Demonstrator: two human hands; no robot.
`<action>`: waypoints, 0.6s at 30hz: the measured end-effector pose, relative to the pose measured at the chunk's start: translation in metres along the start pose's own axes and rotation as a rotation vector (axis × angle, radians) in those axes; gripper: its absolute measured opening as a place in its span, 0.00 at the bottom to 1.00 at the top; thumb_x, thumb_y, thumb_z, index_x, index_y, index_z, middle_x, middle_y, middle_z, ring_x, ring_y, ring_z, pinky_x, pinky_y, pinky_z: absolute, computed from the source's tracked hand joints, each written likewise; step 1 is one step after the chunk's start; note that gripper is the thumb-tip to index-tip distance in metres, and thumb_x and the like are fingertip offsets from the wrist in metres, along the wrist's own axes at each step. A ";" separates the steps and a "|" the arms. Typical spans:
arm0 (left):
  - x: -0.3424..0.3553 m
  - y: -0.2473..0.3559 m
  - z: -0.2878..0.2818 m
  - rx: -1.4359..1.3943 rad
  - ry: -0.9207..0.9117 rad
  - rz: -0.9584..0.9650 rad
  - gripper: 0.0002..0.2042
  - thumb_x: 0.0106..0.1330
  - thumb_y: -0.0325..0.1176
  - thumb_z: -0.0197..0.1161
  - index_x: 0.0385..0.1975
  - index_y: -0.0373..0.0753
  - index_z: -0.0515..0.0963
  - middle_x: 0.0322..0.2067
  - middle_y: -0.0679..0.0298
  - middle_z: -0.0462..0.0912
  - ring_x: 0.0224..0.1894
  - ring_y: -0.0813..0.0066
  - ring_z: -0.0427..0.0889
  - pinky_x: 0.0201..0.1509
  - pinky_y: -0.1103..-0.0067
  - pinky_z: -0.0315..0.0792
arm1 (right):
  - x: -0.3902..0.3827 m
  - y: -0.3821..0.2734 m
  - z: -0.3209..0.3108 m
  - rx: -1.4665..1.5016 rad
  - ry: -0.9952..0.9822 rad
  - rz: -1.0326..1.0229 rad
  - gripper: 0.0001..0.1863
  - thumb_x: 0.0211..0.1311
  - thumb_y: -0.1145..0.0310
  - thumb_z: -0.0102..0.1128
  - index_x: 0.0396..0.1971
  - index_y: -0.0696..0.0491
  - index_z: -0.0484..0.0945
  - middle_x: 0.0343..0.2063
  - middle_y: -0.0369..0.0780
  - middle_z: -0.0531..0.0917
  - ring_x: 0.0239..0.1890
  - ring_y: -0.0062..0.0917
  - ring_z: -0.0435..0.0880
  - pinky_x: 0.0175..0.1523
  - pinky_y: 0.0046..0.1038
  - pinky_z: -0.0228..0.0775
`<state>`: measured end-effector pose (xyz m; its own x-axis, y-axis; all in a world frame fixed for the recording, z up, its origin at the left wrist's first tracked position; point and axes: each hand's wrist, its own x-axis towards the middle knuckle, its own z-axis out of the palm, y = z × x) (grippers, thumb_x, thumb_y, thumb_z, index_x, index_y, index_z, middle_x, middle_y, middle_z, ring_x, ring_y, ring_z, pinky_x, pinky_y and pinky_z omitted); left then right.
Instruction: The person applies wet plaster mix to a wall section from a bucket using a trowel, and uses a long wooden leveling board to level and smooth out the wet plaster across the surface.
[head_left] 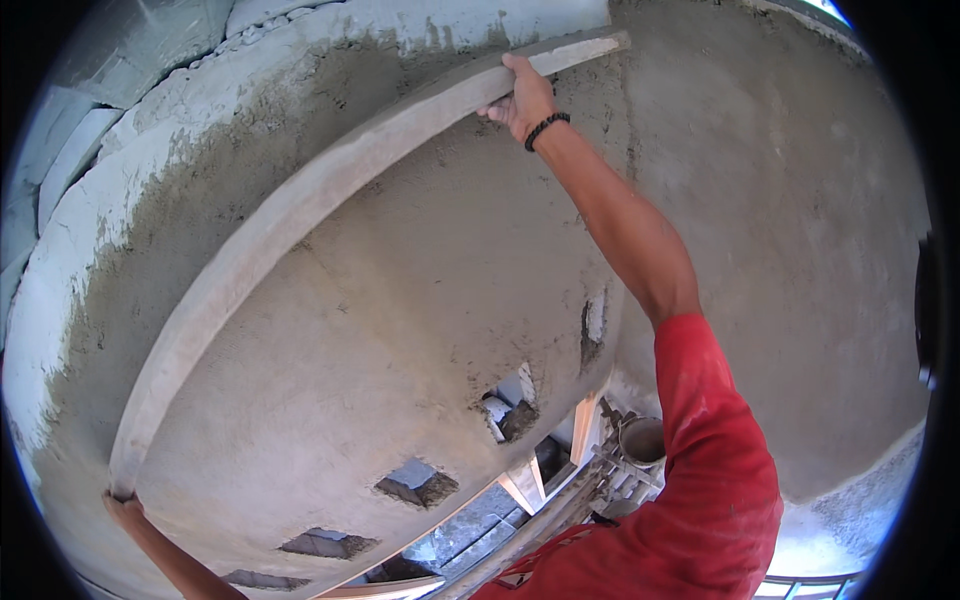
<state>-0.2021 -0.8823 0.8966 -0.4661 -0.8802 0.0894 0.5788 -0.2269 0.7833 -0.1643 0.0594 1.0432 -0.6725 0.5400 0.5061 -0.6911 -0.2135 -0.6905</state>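
A long straightedge (250,240), pale and caked with plaster, lies against the wet grey plastered wall (430,250). It runs from the lower left to the upper right and looks curved in this wide view. My left hand (122,508) is closed around its lower left end. Near the upper right end, my right hand (524,98), with a dark beaded bracelet on the wrist, grips the bar, thumb over its upper edge and fingers at the lower edge. Most of the left hand's fingers are hidden. Fresh dark plaster borders a whitish band (100,225) above the bar.
Several rectangular openings, such as this hole (418,482), cut through the lower wall. An adjoining plastered wall (770,250) meets it at a corner on the right. Below are a bucket (642,440), poles and a wooden board (584,428). Grey slabs (150,50) show at the upper left.
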 end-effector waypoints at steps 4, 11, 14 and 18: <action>0.022 0.030 -0.096 0.155 -0.003 0.121 0.19 0.59 0.41 0.52 0.46 0.35 0.71 0.49 0.56 0.72 0.49 0.62 0.72 0.52 0.70 0.68 | -0.075 0.017 -0.026 0.047 0.039 0.100 0.24 0.59 0.56 0.50 0.42 0.64 0.64 0.38 0.50 0.75 0.34 0.33 0.79 0.28 0.29 0.74; -0.058 -0.035 -0.199 0.027 0.027 -0.173 0.20 0.55 0.45 0.56 0.44 0.40 0.74 0.46 0.59 0.75 0.47 0.60 0.74 0.50 0.66 0.68 | -0.223 0.099 -0.149 0.123 0.141 0.402 0.25 0.58 0.59 0.51 0.50 0.60 0.63 0.49 0.47 0.73 0.51 0.36 0.74 0.50 0.42 0.70; -0.091 -0.074 -0.228 0.051 -0.022 -0.166 0.20 0.54 0.44 0.56 0.44 0.40 0.75 0.45 0.59 0.76 0.46 0.60 0.75 0.49 0.66 0.69 | -0.278 0.124 -0.191 0.153 0.183 0.508 0.21 0.59 0.61 0.49 0.48 0.58 0.65 0.44 0.45 0.76 0.47 0.34 0.77 0.49 0.40 0.72; -0.112 -0.084 -0.245 0.323 -0.108 0.207 0.22 0.53 0.43 0.57 0.47 0.40 0.72 0.47 0.57 0.74 0.46 0.59 0.75 0.50 0.65 0.69 | -0.327 0.149 -0.234 0.154 0.243 0.634 0.19 0.59 0.61 0.48 0.47 0.56 0.66 0.43 0.42 0.76 0.46 0.31 0.77 0.49 0.38 0.71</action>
<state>-0.0345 -0.8673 0.6703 -0.4395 -0.8407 0.3163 0.4353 0.1087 0.8937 0.0144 0.0416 0.6536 -0.8930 0.4357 -0.1127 -0.2263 -0.6513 -0.7243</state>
